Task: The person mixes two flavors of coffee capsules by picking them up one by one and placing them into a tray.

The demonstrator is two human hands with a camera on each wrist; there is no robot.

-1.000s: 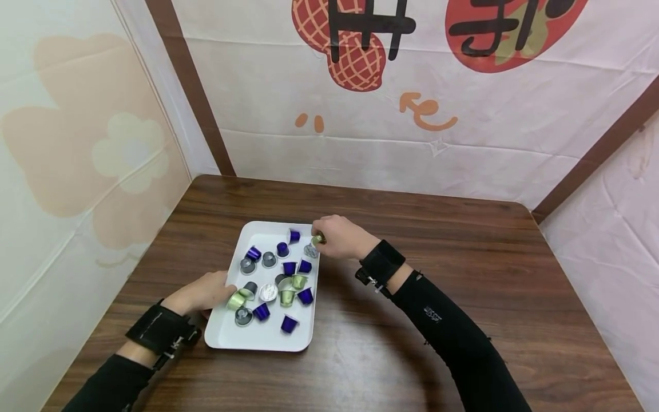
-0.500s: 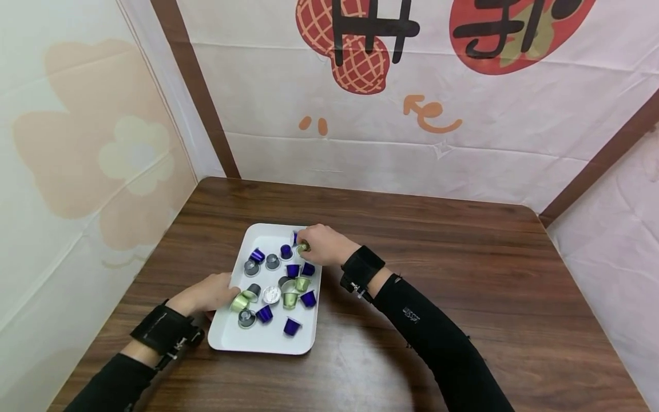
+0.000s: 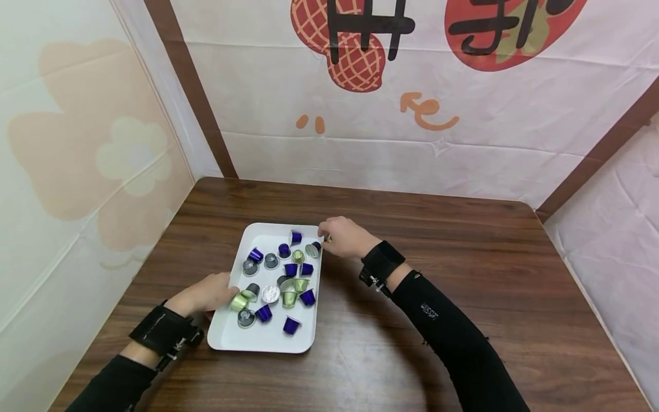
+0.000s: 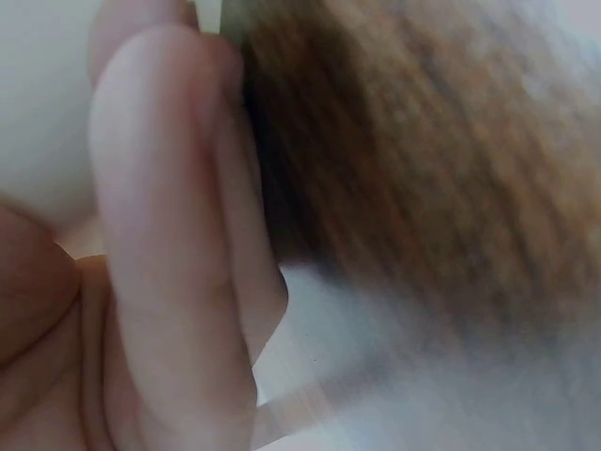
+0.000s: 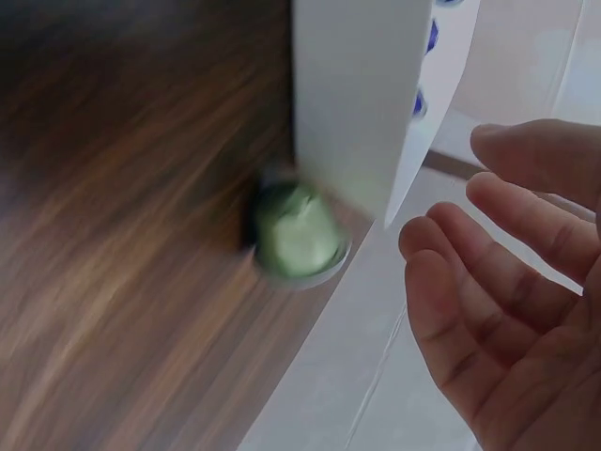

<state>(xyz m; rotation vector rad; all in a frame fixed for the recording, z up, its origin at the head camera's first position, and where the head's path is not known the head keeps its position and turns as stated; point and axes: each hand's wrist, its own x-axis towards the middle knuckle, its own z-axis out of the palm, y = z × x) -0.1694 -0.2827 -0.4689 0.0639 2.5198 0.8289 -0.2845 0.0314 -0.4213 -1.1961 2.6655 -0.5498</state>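
A white tray (image 3: 257, 339) with coffee capsules stands on the wooden table. My left hand (image 3: 208, 293) grips its left edge, thumb over the rim; the left wrist view shows the curled fingers (image 4: 169, 207) close up. At the tray's far right edge is my right hand (image 3: 349, 237). Its fingers (image 5: 437, 310) are loosely bent and hold nothing in the right wrist view. Near it inside the tray lie a green capsule (image 3: 298, 256) and a silver-lidded one (image 3: 312, 249). Another green capsule (image 5: 300, 235) sits on the table beside the tray's outer wall, apart from the fingers.
Several purple, grey and green capsules are scattered over the tray, among them a purple capsule (image 3: 290, 325) near its front and a white-lidded capsule (image 3: 270, 294) mid-tray. The brown table (image 3: 437, 240) extends to the right. A printed cloth (image 3: 257, 103) hangs behind.
My right hand reached left over the tray, let go of the green capsule there, then drew back to the right edge. My left hand keeps its grip on the tray.
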